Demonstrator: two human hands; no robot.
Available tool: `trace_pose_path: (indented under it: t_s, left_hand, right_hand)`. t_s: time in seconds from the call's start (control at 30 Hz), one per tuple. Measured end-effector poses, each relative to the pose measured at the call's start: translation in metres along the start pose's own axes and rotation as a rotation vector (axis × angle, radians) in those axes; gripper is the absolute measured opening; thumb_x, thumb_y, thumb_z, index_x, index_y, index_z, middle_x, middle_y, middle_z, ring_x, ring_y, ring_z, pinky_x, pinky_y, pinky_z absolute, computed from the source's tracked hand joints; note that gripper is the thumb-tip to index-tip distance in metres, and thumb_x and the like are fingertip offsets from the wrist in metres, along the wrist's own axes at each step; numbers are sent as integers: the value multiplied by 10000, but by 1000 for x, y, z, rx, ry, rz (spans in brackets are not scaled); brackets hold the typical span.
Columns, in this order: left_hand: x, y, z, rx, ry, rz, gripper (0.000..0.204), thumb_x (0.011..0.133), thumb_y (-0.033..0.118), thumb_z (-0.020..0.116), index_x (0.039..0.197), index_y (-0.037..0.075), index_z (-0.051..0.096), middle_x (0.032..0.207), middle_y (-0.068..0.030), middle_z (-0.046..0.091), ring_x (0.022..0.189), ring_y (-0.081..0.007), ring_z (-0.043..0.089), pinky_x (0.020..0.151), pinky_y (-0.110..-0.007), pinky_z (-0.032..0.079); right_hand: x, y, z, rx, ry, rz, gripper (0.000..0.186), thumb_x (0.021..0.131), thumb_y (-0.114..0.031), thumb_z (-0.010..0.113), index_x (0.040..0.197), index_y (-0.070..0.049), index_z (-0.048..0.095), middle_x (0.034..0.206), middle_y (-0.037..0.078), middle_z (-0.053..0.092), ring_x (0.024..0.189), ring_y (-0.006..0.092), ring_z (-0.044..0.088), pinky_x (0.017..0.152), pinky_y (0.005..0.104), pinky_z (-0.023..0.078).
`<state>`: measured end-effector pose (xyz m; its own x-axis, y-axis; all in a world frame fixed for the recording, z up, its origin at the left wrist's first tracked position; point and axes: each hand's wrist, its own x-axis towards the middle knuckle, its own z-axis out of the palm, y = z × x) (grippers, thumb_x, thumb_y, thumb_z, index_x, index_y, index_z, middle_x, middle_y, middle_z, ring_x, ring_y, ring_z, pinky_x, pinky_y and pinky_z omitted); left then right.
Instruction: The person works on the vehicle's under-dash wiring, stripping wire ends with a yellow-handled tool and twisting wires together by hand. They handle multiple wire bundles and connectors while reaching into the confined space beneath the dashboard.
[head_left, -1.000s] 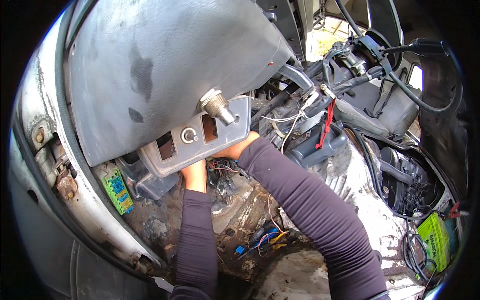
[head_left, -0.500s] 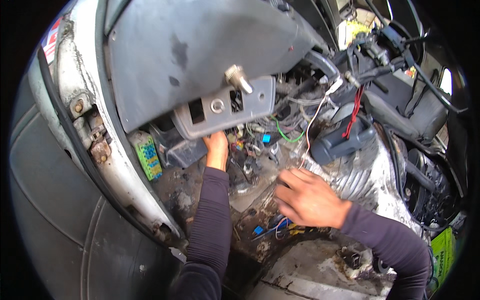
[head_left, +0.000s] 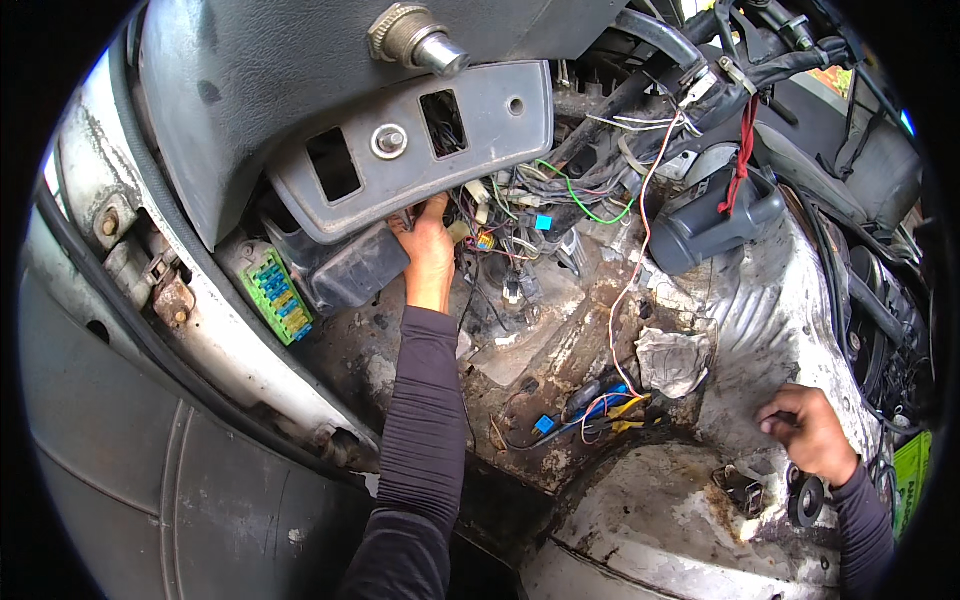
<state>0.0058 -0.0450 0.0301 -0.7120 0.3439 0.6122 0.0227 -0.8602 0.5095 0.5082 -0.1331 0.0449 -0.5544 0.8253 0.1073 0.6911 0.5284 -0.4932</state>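
My left hand [head_left: 428, 250] reaches up under the lower edge of a grey switch panel [head_left: 310, 210], fingers curled and partly hidden; what they grip is unclear. The panel has cut-outs and a threaded post. Loose wires and connectors [head_left: 485, 210] hang beside that hand, and a dark plastic housing [head_left: 355, 270] is just left of it. My right hand [head_left: 805, 425] is curled over the bare, dirty metal floor [head_left: 740, 390] at the right; anything inside its fingers is hidden. A black ring [head_left: 806, 500] lies just below it.
A fuse block [head_left: 280, 295] sits left by the door frame [head_left: 200, 320]. Tools with blue and yellow handles [head_left: 610, 400] and a crumpled pale pad [head_left: 672, 362] lie between my hands. A dark plastic cover [head_left: 700, 225] with red cord, cables, and a green package [head_left: 910, 465] are at right.
My right hand has withdrawn from beneath the panel and moved down to the right. My left hand stays under the panel. The view has shifted, showing more of the floor.
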Motion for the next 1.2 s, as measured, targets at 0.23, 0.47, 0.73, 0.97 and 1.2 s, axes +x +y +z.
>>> trace_pose_path:
  t_s: [0.23,0.47,0.73,0.97,1.2]
  left_hand:
    - [7,-20,-18,386,-35,331,199,962,-34,542,1137,4,630,1077,-52,673,983,-150,628,872,-302,489]
    - [2,-21,-11,188,66,234,74,1010,53,637,1061,0,649,1023,-35,675,932,-151,632,831,-306,489]
    - [-3,-1,12,136,96,164,88,971,20,707,1045,-25,691,1022,-32,709,908,-133,656,853,-302,493]
    - [1,-1,11,197,42,250,181,950,-15,704,1127,-56,700,1164,-98,739,1106,-153,671,988,-297,501]
    - [11,-25,-9,565,-8,330,245,1026,62,657,1235,-64,635,1217,-101,707,1097,-148,656,942,-286,486]
  right_hand:
    - [-35,10,-20,-46,177,150,189,751,62,706,936,29,716,884,112,600,735,224,584,666,336,452]
    - [-47,21,-37,-305,274,118,159,753,35,728,908,51,695,858,168,612,763,345,613,699,402,467]
    - [-49,32,-44,-348,216,76,125,750,14,725,872,32,699,883,194,654,854,405,655,758,441,503]
    - [-57,34,-56,-424,104,170,175,676,14,778,838,-13,716,888,186,705,897,387,684,787,425,524]
    - [-55,28,-61,-380,157,229,190,704,-101,879,832,-22,764,882,159,697,866,358,685,759,433,518]
